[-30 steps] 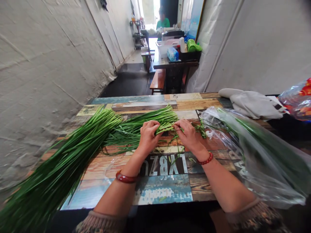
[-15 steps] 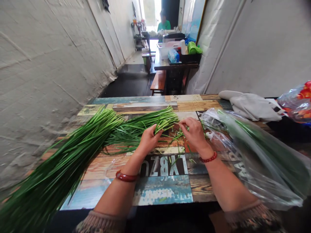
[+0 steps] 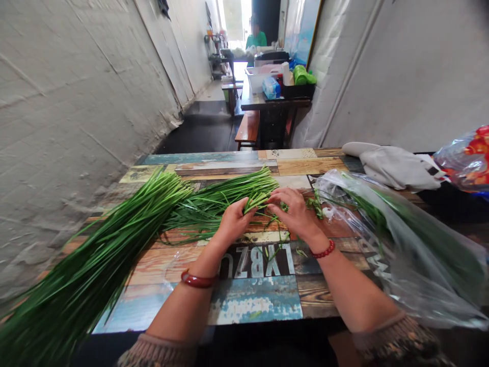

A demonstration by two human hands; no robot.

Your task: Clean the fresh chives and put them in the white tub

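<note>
My left hand (image 3: 236,221) is closed around a small bunch of garlic chives (image 3: 256,202), their pale cut ends pointing right. At those ends are the fingertips of my right hand (image 3: 292,211), curled in a pinch on the stems; the exact contact is partly hidden. Behind my left hand lies a loose pile of chives (image 3: 225,196), leaves to the left. A much larger bundle of chives (image 3: 126,244) stretches along the left side, its leaves hanging past the near table edge. Trimmed bits (image 3: 314,206) are scattered around my right hand.
On the right of the patterned wooden table (image 3: 260,300) lies a clear plastic bag (image 3: 412,244) with more chives inside. Behind it are a grey cap (image 3: 397,165) and a red-patterned package (image 3: 473,158). Another table (image 3: 275,104) with containers stands farther back, and a person in green (image 3: 256,40) is beyond.
My right hand has moved left, from beside the bunch onto its stem ends. My left hand keeps its hold in nearly the same place.
</note>
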